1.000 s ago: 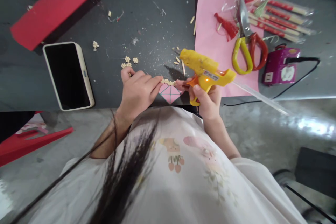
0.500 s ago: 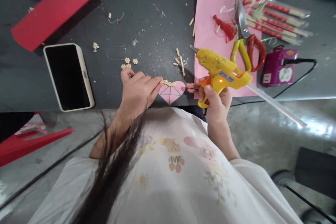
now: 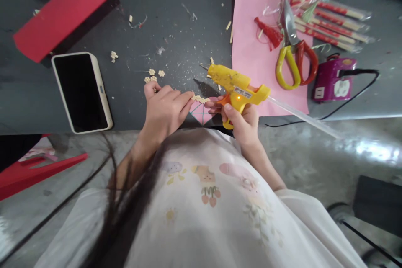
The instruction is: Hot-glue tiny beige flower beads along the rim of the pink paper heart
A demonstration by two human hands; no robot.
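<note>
A pink paper heart (image 3: 197,114) with dark drawn lines lies at the table's front edge. Small cream flower-shaped pieces (image 3: 200,99) run along its top. My left hand (image 3: 165,106) is closed, its fingertips pinching the heart's upper left edge. In my right hand (image 3: 240,121) is a yellow hot glue gun (image 3: 230,80), its light glowing orange and a long clear glue stick (image 3: 303,113) jutting from the back. The nozzle points left, above the heart. My right fingers cover the heart's right lobe. More loose flower pieces (image 3: 151,72) lie just beyond my left hand.
A phone (image 3: 81,92) and a red box (image 3: 64,12) are on the left. Pink paper (image 3: 251,29), scissors (image 3: 290,29), a red tassel (image 3: 270,33), wrapped chopsticks (image 3: 333,25) and a purple box with a cable (image 3: 334,79) occupy the right.
My right hand has carried the glue gun left, from over the pink paper to beside and above the heart, now covering its right side. My left hand has stayed put.
</note>
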